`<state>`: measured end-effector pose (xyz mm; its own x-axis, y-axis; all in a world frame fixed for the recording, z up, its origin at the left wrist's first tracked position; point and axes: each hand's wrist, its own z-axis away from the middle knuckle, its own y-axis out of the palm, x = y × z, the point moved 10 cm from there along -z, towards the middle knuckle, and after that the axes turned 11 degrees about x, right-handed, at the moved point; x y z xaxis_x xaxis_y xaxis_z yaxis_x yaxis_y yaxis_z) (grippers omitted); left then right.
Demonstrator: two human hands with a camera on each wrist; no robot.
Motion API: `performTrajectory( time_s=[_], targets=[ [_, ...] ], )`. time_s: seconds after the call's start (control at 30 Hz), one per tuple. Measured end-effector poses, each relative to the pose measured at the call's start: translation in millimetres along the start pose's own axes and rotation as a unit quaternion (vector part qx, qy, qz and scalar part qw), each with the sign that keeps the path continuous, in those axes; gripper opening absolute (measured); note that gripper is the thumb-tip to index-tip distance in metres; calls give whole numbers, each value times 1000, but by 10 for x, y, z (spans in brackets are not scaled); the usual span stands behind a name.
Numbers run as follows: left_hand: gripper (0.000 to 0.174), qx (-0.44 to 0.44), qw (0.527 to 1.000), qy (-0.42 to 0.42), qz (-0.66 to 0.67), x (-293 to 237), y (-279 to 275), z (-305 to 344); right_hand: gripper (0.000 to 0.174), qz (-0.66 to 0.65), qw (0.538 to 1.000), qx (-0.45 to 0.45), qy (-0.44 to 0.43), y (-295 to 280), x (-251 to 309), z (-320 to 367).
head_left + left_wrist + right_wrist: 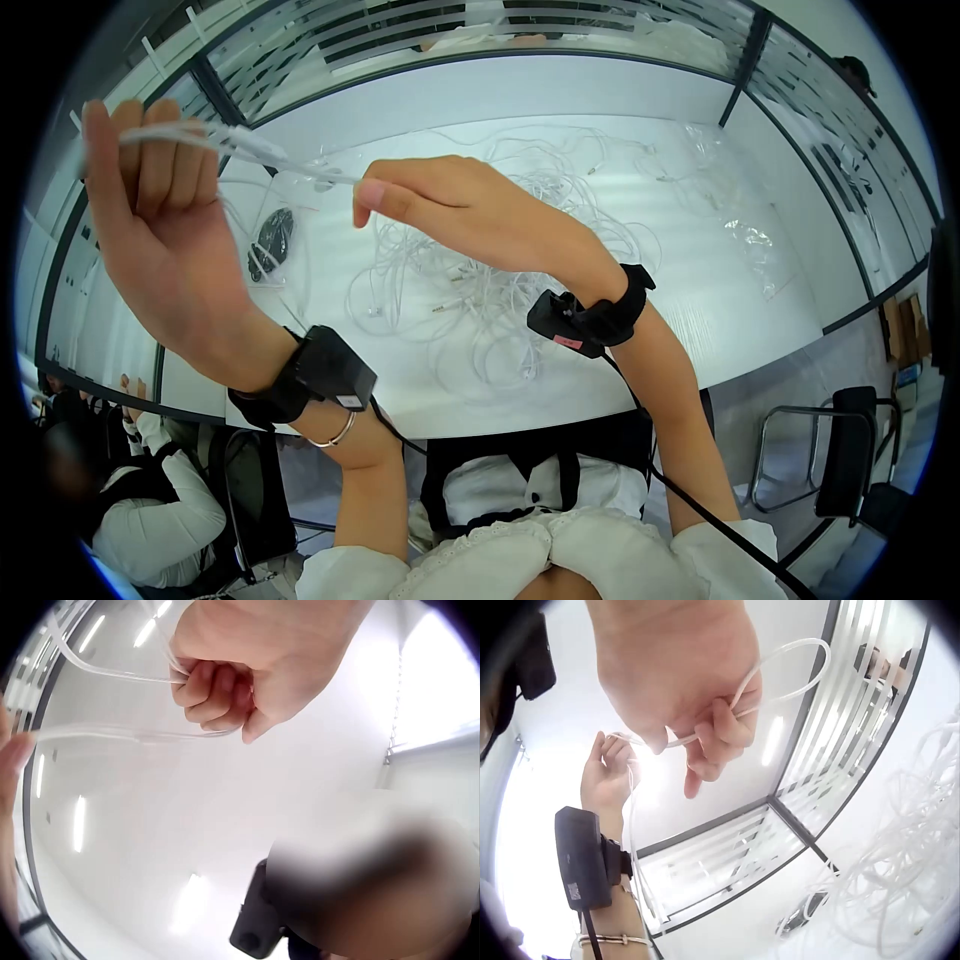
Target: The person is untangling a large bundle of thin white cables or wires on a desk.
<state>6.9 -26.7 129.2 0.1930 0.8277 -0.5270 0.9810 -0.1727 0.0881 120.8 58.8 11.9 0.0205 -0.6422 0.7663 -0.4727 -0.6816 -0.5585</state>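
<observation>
My left hand point(175, 240) is raised over the left side of the table, palm toward me, fingers curled round a thin white cable point(120, 675). Several strands of it cross the fingers. A short span of white cable point(265, 153) runs from there to my right hand point(475, 210), which pinches it between thumb and fingers. Beyond the right hand's fingers, a loop point(821, 667) of the cable sticks out in the right wrist view. Below both hands, a tangled pile of white cables point(900, 877) lies on the white table point(700, 330).
A black coiled item point(272, 242) in a clear bag lies at the table's left. Crumpled clear plastic point(752, 255) is at the right. Partitions with striped glass point(480, 25) border the table. A chair point(855, 450) stands at right; another person point(165, 510) sits lower left.
</observation>
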Motion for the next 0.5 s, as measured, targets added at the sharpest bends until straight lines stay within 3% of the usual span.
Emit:
performTrajectory(
  time_s=[0.07,0.1,0.2,0.3,0.43,0.5],
  targets=[
    [35,48,988,-20,146,98,97,-25,47,-29,999,3,-29,82,-73,-27],
    [27,-3,991,4,132,100,27,3,48,-44,998,-3,-37,107,-97,-31],
    [23,20,967,4,254,252,72,-36,54,-119,991,28,-51,159,-74,-11],
    [28,-39,967,-4,251,436,-10,-46,59,-190,975,113,-6,220,-111,94],
    [28,-115,967,-22,227,676,-150,-25,65,-217,964,143,60,337,-225,219],
    [29,-88,969,-68,220,779,-114,-54,66,-236,958,146,71,364,-262,253]
  ],
)
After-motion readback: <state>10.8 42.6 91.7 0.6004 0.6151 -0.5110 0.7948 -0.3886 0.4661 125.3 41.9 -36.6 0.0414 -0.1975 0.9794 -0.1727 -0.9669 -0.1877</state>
